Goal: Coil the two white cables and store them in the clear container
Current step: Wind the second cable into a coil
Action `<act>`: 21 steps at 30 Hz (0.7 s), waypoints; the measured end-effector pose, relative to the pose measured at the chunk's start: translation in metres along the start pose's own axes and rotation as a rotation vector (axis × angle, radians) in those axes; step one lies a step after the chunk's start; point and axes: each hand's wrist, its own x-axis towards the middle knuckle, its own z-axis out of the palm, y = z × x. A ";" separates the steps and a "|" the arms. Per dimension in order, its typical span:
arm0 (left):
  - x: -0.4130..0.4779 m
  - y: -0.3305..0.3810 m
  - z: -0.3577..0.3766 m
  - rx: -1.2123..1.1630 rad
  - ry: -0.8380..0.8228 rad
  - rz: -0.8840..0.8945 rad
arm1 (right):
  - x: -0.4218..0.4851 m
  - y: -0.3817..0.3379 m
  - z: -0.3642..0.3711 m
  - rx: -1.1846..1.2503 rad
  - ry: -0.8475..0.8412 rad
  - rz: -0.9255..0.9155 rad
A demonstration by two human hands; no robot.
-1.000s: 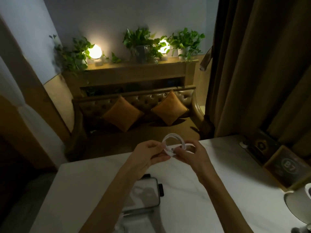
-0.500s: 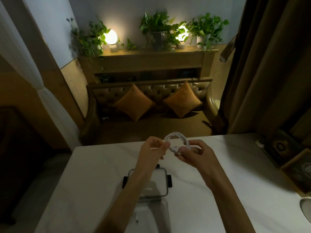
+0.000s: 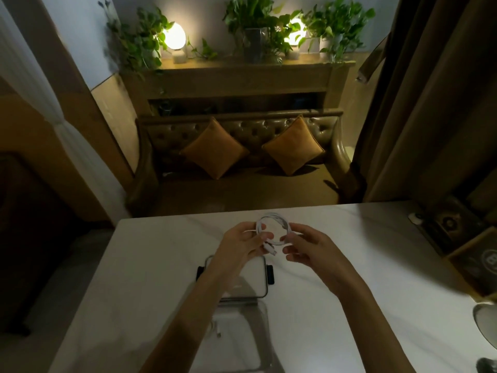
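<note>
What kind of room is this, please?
Probably a living room or lounge at home: a tufted leather sofa with two orange cushions, potted plants and globe lamps on a wooden shelf behind it.

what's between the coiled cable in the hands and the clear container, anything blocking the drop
Nothing visible blocks it. The coiled white cable is held above the table by the left hand and right hand. The clear container sits open nearer the person, its lid lying just beyond it, partly under the left forearm.
</note>
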 end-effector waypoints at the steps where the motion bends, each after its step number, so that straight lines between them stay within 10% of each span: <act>1: 0.000 -0.001 -0.003 -0.017 -0.007 -0.018 | 0.000 0.001 -0.001 0.006 -0.006 0.002; 21: -0.004 -0.018 -0.040 0.153 -0.129 -0.105 | 0.023 0.025 0.017 -0.099 -0.095 0.039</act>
